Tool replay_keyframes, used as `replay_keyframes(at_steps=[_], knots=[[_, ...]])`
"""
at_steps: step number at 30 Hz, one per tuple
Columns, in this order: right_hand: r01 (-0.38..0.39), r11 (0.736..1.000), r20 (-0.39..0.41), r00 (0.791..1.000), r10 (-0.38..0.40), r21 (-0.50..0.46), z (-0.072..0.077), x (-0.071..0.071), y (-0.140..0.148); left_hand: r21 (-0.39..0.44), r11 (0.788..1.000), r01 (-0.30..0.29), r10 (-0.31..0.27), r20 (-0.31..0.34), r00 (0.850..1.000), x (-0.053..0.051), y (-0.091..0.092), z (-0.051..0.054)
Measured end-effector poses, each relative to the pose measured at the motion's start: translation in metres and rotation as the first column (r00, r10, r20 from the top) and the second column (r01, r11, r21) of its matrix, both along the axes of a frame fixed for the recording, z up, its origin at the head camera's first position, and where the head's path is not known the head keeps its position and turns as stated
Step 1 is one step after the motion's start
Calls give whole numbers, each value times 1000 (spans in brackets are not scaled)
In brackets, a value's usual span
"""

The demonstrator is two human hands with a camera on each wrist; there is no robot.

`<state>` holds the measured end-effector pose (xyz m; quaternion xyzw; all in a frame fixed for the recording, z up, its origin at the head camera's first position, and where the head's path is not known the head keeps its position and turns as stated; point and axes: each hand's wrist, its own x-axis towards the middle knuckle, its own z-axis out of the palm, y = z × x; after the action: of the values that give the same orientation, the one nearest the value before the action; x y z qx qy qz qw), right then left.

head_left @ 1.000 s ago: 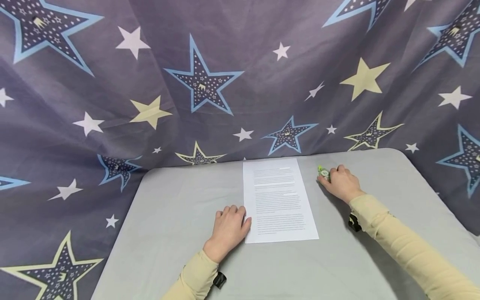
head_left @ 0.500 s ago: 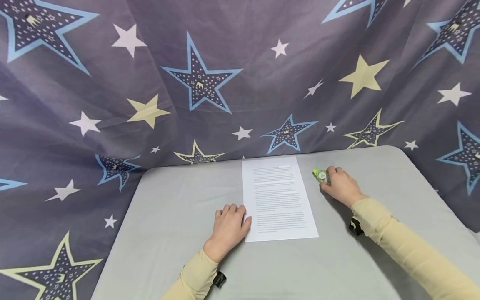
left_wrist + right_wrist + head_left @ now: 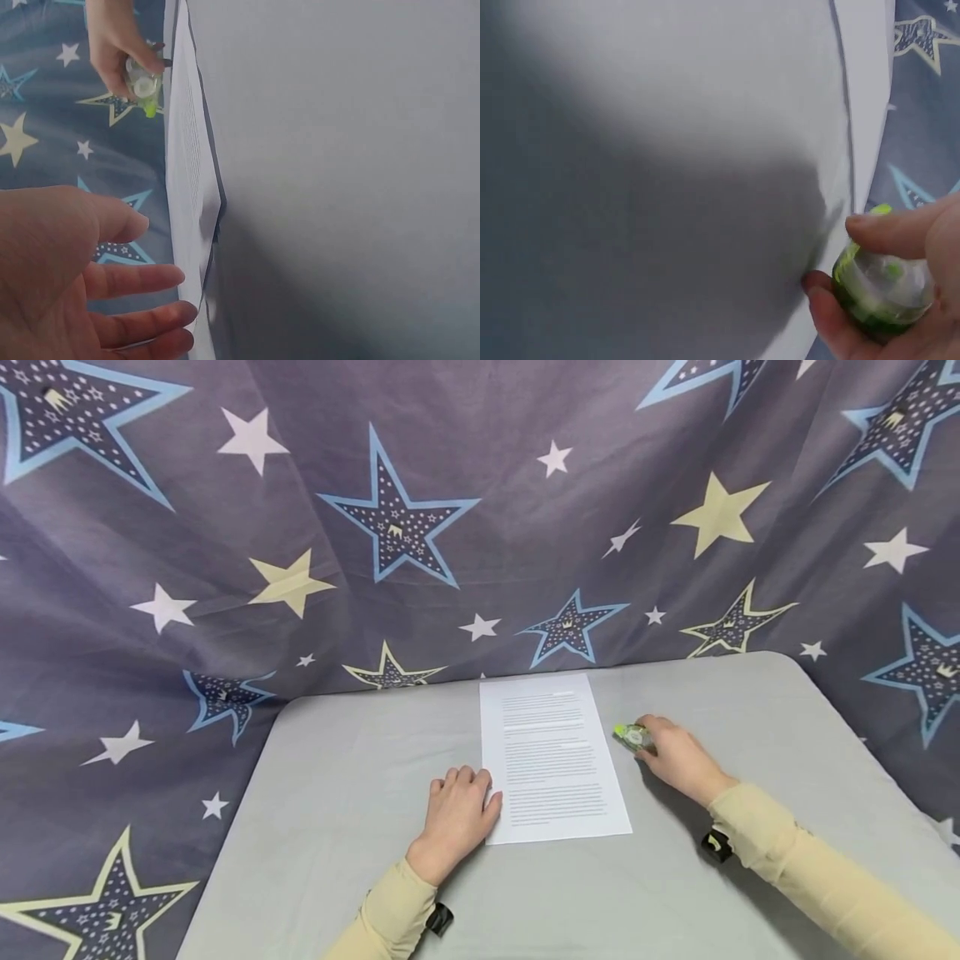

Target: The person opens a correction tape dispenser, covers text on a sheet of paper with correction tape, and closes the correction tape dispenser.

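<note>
My right hand (image 3: 678, 762) holds a green, see-through correction tape (image 3: 633, 737) between thumb and fingers, just right of the paper. In the right wrist view the round case of the correction tape (image 3: 881, 292) sits between the thumb and the curled fingers. A printed sheet of paper (image 3: 555, 760) lies flat on the table, with a few white strips across its lines of text. My left hand (image 3: 456, 814) rests at the sheet's lower left edge, thumb and fingertips on or beside it. The left wrist view shows that hand's fingers (image 3: 135, 279) spread loosely, holding nothing.
The table (image 3: 360, 752) has a pale grey cover and rounded far corners. Behind it hangs a dark curtain (image 3: 450, 443) printed with stars. A black strap (image 3: 717, 843) shows at the right cuff and another black strap (image 3: 439, 918) at the left.
My right hand has moved left and toward me with the correction tape, whose green tip now shows more clearly. My left hand has stayed in place at the paper's edge.
</note>
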<state>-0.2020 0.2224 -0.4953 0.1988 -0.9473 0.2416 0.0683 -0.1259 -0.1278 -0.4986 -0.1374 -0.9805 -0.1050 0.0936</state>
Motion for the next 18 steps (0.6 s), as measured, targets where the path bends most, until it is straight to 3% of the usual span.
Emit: replay_keyframes(at_steps=[10,18], knots=[[-94,996,-37,995,93,-9,22,27,-15,15,1000,15,-15,1,1000,-1,3,1],[-166,985,-32,986,164,-49,36,41,-30,149,980,129,-132,10,991,-4,10,3]])
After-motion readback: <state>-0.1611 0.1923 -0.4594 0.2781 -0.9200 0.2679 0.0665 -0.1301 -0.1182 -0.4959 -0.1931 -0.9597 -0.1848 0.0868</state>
